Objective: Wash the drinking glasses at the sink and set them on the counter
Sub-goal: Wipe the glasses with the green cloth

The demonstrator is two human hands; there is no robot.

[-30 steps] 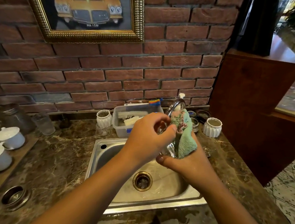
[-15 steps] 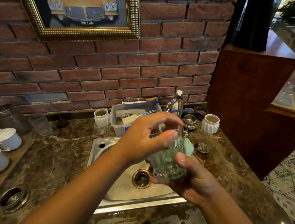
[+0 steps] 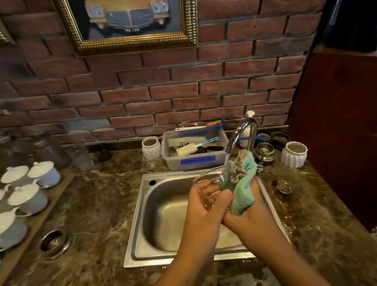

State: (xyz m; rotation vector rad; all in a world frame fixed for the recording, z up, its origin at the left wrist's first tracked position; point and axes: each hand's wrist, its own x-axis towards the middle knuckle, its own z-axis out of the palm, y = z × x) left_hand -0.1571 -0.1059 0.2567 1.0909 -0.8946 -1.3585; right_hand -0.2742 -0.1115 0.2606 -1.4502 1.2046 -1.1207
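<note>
Over the steel sink (image 3: 143, 216) my left hand (image 3: 201, 205) grips a clear drinking glass (image 3: 208, 177), tilted with its rim toward the upper left. My right hand (image 3: 249, 208) holds a green cloth (image 3: 242, 183) bunched against the glass, just below the chrome tap (image 3: 241, 136). Most of the glass is hidden by my fingers and the cloth. Another clear glass (image 3: 81, 157) stands on the marble counter (image 3: 93, 206) at the back left.
A plastic tub (image 3: 195, 158) with brushes sits behind the sink. White ribbed cups (image 3: 151, 147) (image 3: 295, 153) flank it, and a small glass jar (image 3: 264, 151) stands near the tap. White lidded cups (image 3: 27, 197) fill a wooden tray at left. A wooden cabinet (image 3: 344, 130) rises at right.
The glass went from upright in front of me to tilted under the tap. The cloth has come out over its side, and both hands shifted right and back.
</note>
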